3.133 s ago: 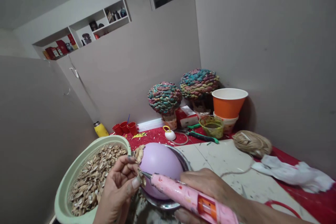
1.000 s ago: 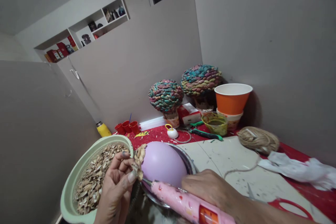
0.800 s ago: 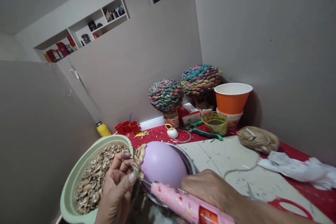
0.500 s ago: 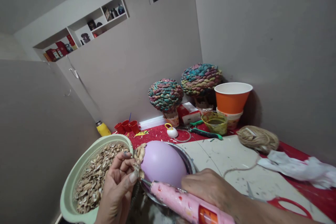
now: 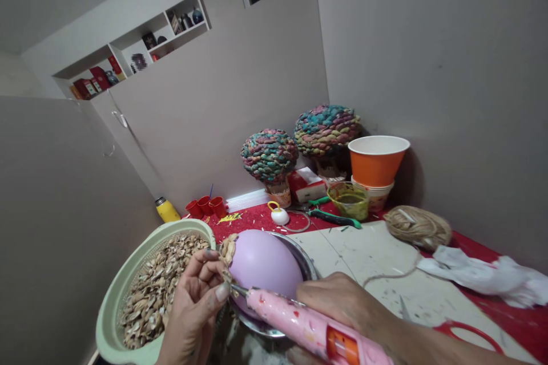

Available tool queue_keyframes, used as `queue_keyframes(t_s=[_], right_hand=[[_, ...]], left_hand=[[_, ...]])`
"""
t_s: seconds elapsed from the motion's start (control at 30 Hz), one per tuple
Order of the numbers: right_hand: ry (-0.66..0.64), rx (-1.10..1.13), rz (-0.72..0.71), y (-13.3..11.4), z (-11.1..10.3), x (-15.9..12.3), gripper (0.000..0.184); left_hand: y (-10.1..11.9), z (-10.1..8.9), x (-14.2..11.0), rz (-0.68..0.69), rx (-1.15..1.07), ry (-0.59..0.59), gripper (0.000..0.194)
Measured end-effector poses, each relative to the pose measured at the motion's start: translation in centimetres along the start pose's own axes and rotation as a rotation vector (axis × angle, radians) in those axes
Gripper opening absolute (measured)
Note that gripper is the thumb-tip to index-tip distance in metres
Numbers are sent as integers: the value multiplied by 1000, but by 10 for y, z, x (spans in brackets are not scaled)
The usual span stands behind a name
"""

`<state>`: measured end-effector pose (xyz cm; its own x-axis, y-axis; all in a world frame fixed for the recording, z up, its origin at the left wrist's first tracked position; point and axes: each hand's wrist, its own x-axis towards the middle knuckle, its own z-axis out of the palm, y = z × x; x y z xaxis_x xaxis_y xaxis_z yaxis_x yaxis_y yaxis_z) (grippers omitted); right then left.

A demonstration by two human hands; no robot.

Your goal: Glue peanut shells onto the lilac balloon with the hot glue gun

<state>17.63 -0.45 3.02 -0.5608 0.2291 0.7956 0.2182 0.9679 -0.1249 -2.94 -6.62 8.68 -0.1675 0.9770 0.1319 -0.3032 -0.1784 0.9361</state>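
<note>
A pale purple balloon rests in a round metal bowl. Peanut shells cover its left end. My left hand is closed at that end, pinching a peanut shell between thumb and fingers, partly hidden. With my right hand I grip a pink hot glue gun, its metal nozzle pointing left and close to the shell and my left thumb. Left of my left hand stands a light green basket full of peanut shell halves.
Behind are two colourful shell-covered balls on cups, an orange tub, a bowl of yellowish liquid, green-handled pliers and several red cups. At right lie twine, white cloth and red-handled scissors.
The glue gun has shifted slightly right and down, and its nozzle now shows more clearly. My left thumb has moved slightly right. The balloon stays in the bowl.
</note>
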Motion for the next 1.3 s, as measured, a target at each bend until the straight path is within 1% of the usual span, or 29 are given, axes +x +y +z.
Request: queue_keyframes(t_s=[0.17,0.3,0.4,0.5,0.57,0.73,0.87,1.0,1.17,1.3], right_hand=[[25,19,54,-3,-2,3,45],[-43,80,135,-4,-2,3,44],[-29,73,150,-5,-2,2,43],[-53,60,137,-6,-3,2,46],[-83,46,123,-6,-4,1,47],[-21,30,132,-4,1,0,49],[-6,-9,61,-4,1,0,46],[26,2,53,-5,-1,1,43],[-14,-57,24,-7,-1,3,46],[-12,-76,2,-6,0,1,44]], left_hand=[[-4,4,-1,10,10,-18,42],[-6,3,-2,21,44,-37,41],[-7,0,-1,17,67,-60,40],[-8,-2,-1,-2,80,-77,39],[-7,-1,0,9,78,-59,40],[-6,2,-1,35,76,5,42],[-5,2,-1,31,68,12,42],[-3,1,0,34,68,14,42],[-2,-1,1,42,65,28,42],[-2,-5,2,43,52,17,41]])
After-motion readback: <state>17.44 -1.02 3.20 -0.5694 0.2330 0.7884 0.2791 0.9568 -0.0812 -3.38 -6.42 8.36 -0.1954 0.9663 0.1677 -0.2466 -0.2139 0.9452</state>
